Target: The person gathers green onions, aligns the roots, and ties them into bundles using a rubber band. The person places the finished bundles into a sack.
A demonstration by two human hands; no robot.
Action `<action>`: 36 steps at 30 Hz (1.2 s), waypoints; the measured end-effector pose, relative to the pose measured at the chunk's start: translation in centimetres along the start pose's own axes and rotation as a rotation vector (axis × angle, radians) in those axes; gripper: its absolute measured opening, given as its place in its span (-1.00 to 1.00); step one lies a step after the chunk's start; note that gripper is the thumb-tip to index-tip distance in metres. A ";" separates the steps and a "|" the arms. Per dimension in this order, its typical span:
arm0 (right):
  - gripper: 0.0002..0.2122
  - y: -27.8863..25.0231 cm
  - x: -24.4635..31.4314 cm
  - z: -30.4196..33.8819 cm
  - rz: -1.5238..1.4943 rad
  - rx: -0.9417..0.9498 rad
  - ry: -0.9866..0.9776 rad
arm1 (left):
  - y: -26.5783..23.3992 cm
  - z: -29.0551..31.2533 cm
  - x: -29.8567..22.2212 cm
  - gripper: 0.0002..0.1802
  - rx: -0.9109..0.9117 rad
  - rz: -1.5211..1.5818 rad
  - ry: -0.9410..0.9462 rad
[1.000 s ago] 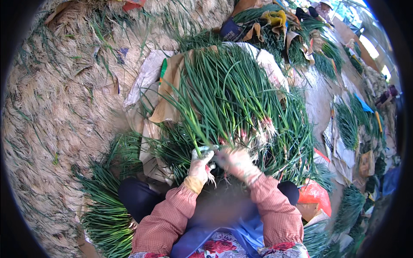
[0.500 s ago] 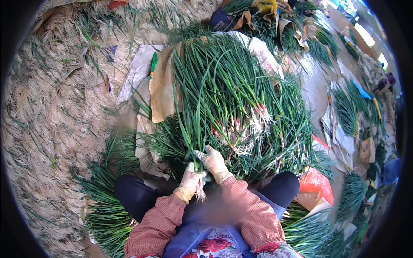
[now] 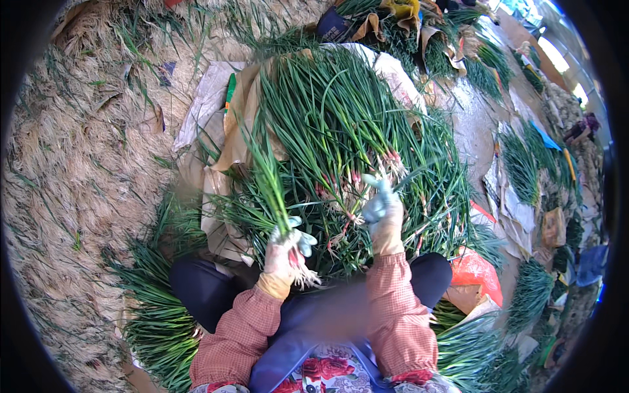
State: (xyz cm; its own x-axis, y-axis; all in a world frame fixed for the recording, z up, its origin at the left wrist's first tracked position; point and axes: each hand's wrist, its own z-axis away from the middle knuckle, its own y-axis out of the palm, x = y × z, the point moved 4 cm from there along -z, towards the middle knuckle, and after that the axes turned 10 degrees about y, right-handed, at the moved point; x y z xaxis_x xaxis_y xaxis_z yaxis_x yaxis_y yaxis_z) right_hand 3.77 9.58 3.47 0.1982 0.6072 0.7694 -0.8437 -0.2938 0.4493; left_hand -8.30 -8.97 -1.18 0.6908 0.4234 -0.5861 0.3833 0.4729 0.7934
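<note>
Both hands wore pale, matt cloth gloves (image 3: 283,252), the green onions (image 3: 341,131) looked smooth and glossy, lying on crumpled brown paper (image 3: 239,124) over rough dry straw (image 3: 78,170).

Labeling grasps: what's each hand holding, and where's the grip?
Left hand grips a green onion bunch at its root end. Right hand reaches into the pile; hold unclear.
</note>
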 end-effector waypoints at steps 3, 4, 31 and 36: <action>-0.60 -4.5 -5.4 -2.5 1.643 -0.228 0.069 | 2.5 1.0 2.3 -0.59 0.095 -0.018 -0.229; -0.64 -4.2 -5.9 -1.5 1.585 -0.246 0.050 | 2.5 0.8 2.7 -0.59 0.060 -0.036 -0.259; -0.81 4.5 -10.8 2.5 -0.007 0.192 0.364 | 0.1 0.8 0.6 -0.71 0.009 -0.097 -0.255; -0.70 1.9 -6.2 0.3 0.079 0.165 0.273 | 0.3 -0.1 0.5 -0.91 -0.195 -0.122 -0.081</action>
State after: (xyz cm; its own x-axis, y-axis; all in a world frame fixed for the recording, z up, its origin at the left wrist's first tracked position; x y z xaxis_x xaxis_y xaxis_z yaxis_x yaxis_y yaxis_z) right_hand 1.07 5.08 -0.28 -0.0245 0.7464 0.6651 -0.7543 -0.4504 0.4777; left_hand -7.83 -8.54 -1.24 0.6966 0.2941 -0.6544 0.3467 0.6605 0.6660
